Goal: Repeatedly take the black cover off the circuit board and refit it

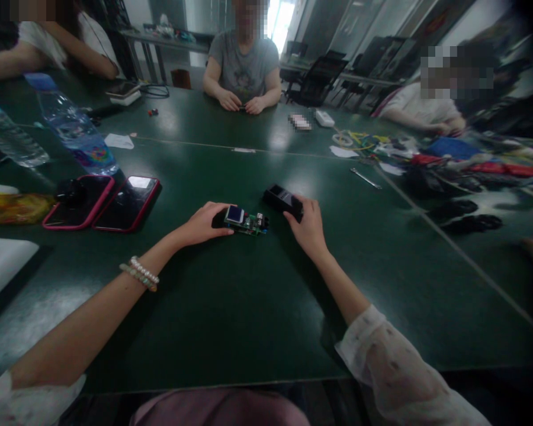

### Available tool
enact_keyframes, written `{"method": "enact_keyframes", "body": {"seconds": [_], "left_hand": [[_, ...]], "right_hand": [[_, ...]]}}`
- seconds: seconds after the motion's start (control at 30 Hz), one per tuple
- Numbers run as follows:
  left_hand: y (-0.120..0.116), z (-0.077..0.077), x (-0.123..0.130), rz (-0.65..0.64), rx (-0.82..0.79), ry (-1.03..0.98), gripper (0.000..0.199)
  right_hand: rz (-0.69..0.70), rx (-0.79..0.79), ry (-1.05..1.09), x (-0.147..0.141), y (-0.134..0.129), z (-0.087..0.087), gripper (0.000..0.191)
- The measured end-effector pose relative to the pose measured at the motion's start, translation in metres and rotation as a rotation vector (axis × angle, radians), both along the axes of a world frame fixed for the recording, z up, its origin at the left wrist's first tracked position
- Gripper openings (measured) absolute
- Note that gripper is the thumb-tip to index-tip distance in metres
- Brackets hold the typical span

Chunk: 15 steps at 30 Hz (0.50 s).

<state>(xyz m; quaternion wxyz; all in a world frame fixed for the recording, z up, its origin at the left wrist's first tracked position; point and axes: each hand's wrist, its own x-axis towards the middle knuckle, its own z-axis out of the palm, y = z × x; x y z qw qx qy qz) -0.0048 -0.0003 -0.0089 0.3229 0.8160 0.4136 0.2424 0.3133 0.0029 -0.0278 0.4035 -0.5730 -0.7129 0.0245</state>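
Note:
Near the middle of the green table (pixel 222 296), my left hand (pixel 206 223) grips the left end of a small green circuit board (pixel 249 223) with a little screen on it. To its right, my right hand (pixel 307 228) has its thumb and fingers around the right end of a black rectangular case (pixel 279 200). The board and the case lie apart, with a narrow gap between them. Beaded bracelets circle my left wrist.
Two phones (pixel 127 204) in red-pink cases and plastic bottles (pixel 77 133) stand or lie at the left. A wrench (pixel 365 178) and a heap of cables (pixel 462 160) are at the right. People sit around the far side, one straight across.

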Motion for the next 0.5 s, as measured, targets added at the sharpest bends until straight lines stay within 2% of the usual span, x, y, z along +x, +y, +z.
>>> {"method": "enact_keyframes", "body": {"seconds": [0.1,0.2,0.37,0.43,0.5], "left_hand": [[-0.001,0.002,0.001,0.010,-0.008,0.007,0.066],[-0.001,0.002,0.002,0.008,-0.003,0.006,0.064],[0.002,-0.005,0.001,0.057,0.011,0.004,0.066],[0.002,-0.006,0.001,0.066,-0.004,-0.009,0.077],[0.001,-0.005,0.002,0.054,-0.023,-0.026,0.097]], "right_hand": [[0.046,0.011,0.093,-0.008,-0.007,0.012,0.042],[0.190,0.016,0.205,-0.024,-0.019,0.026,0.044],[0.414,-0.048,0.166,-0.049,-0.038,0.035,0.042],[0.470,-0.101,0.104,-0.053,-0.039,0.032,0.043],[0.502,-0.158,0.045,-0.052,-0.038,0.027,0.046]]}}
